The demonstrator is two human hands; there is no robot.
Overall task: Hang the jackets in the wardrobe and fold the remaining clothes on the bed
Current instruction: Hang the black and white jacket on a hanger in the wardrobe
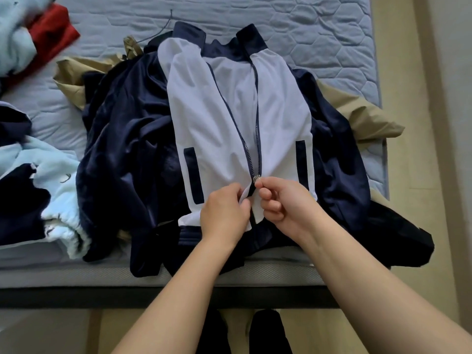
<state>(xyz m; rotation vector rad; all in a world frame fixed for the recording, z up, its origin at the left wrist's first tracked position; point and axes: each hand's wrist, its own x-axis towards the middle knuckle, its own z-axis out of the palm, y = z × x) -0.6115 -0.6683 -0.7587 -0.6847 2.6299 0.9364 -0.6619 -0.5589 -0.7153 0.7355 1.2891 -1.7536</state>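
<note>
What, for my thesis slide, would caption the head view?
Left hand grips a white-and-navy jacket on the bed; right hand pinches its zipper pull.

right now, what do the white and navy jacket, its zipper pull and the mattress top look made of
White and navy jacket: thin synthetic, likely polyester; its navy parts show a satin sheen. Zipper pull: probably metal, small silvery glint. Mattress top: matte quilted fabric, stitched hexagon lines.
</note>
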